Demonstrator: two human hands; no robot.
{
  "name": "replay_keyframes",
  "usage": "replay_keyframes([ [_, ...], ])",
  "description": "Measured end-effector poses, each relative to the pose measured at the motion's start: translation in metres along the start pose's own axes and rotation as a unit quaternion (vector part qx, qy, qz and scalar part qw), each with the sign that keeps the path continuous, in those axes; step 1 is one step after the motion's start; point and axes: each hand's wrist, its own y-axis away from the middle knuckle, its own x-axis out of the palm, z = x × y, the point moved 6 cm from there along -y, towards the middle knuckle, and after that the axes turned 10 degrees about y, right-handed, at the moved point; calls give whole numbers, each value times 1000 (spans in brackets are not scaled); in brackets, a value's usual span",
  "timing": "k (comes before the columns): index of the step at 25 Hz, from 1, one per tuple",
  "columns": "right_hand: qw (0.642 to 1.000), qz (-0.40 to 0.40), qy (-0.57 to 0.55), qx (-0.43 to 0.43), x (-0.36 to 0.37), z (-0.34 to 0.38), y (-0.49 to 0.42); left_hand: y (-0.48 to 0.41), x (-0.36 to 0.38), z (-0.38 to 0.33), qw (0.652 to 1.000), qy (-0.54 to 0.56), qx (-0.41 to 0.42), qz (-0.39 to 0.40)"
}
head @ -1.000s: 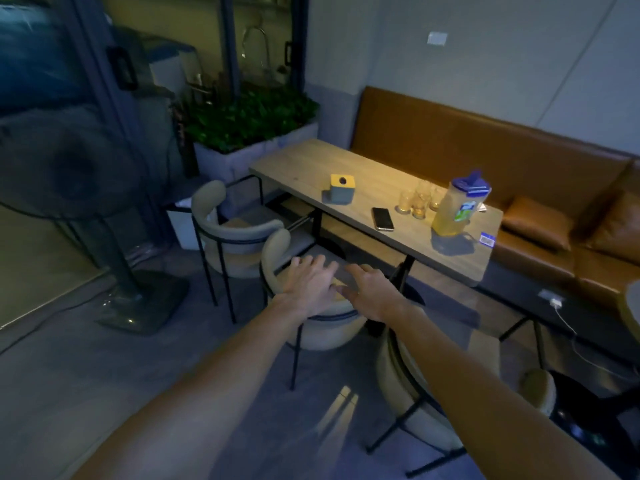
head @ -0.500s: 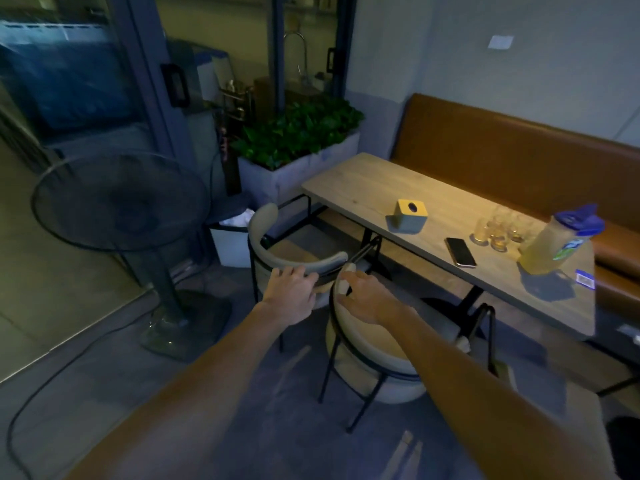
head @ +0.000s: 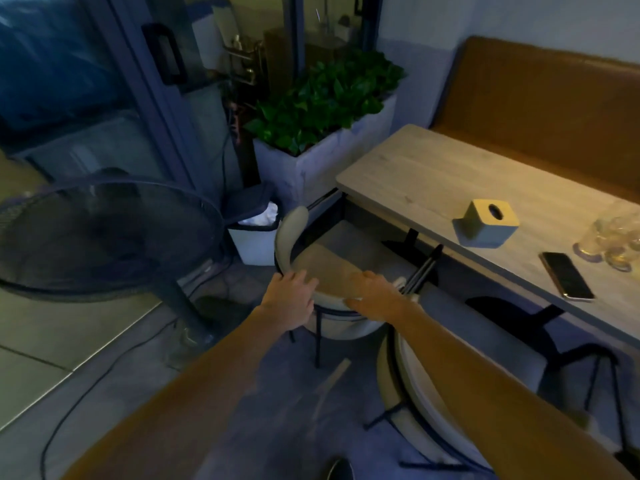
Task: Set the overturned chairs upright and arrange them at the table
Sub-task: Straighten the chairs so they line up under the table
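Far chair (head: 330,268) stands upright on its legs at the short end of the desk (head: 433,188), seat turned toward the desk and curved backrest toward me. My left grip (head: 289,299) is closed over the left part of the backrest's top rim, fingers draped over the edge. My right grip (head: 379,296) clamps the right part, fingers over the top and thumb along the near face. Both hold the same rim, so neither is the nearer one.

What I judge the coming move turns on is this: the backrest runs left to right straight across my view, directly ahead of both arms, while the desk lies ahead and to the right. As I read it, this one is already righted and only needs placing, so a square push would send it past the corner; it needs to go forward and rightward, right side leading.

Near chair (head: 389,375) sits just under my right forearm, close beside the far one; I cannot tell whether they touch, and much of it is hidden by the arm. A waste bin (head: 256,237) and a planter (head: 322,161) stand just beyond the backrest's left side, and a floor fan (head: 104,237) is off to my left, so I would avoid drifting that way.
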Motion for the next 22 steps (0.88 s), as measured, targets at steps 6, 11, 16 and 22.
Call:
replay_keyframes([
  [6, 996, 61, -25, 62, 49, 12, -106, -95, 53, 92, 993, 29, 49, 108],
  [11, 984, 85, -69, 139, 104, 15, -143, -157, 113, 130, 973, -12, 140, 181],
  [16, 977, 118, -21, 178, 127, 32, -160, -191, 145, 162, 957, -83, 194, 198],
  [22, 971, 88, -48, 219, 139, 39, -174, -196, 141, 166, 952, -131, 191, 199],
])
